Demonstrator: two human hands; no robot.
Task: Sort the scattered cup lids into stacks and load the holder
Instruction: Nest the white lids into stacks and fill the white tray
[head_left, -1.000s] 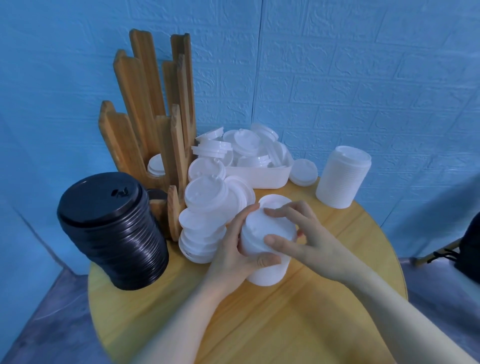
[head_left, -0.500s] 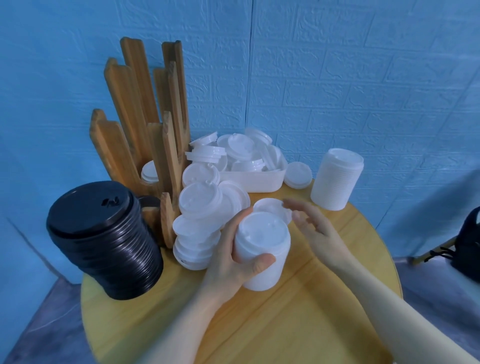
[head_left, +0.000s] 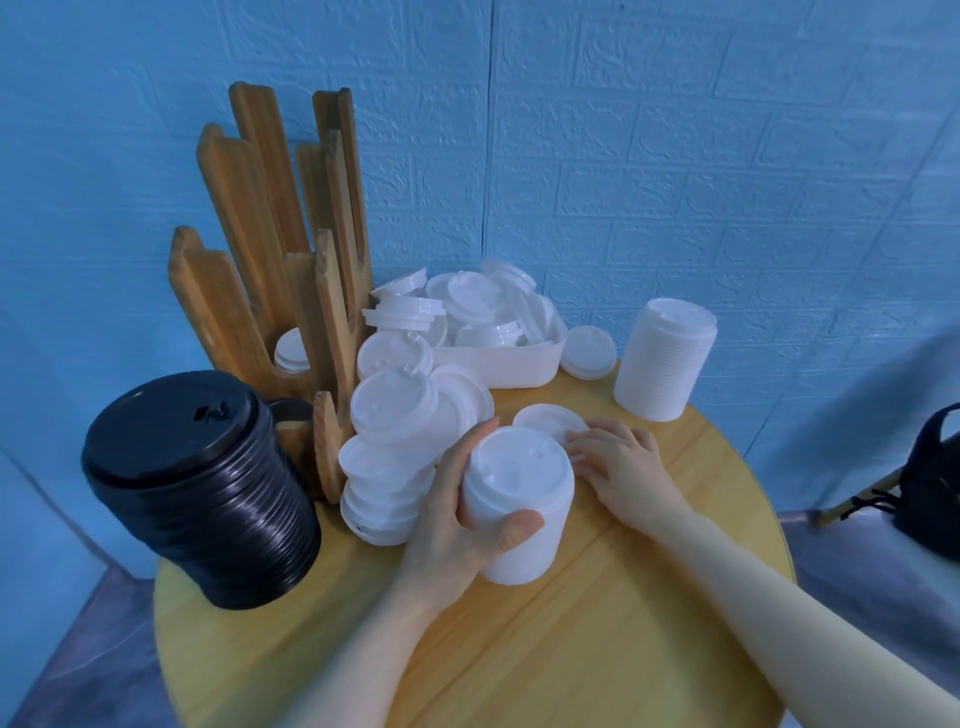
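My left hand (head_left: 460, 512) grips a short stack of white lids (head_left: 519, 504) standing on the round wooden table (head_left: 597, 634), fingers and thumb wrapped round its sides. Just behind it lies a single white lid (head_left: 545, 422), and my right hand (head_left: 621, 460) rests its fingertips on that lid. Loose white lids (head_left: 395, 431) pile up to the left, against the wooden slatted holder (head_left: 291, 291). One white lid (head_left: 292, 351) sits inside a holder slot.
A tall stack of black lids (head_left: 202, 483) stands at the table's left edge. A white tray (head_left: 498, 364) heaped with lids sits at the back, a single lid (head_left: 589, 351) and a tall white stack (head_left: 665, 358) to its right. A black bag (head_left: 932, 488) lies beyond the table.
My right hand left the top of the held stack and moved back onto the single lid behind it. My left hand kept its grip on the stack.
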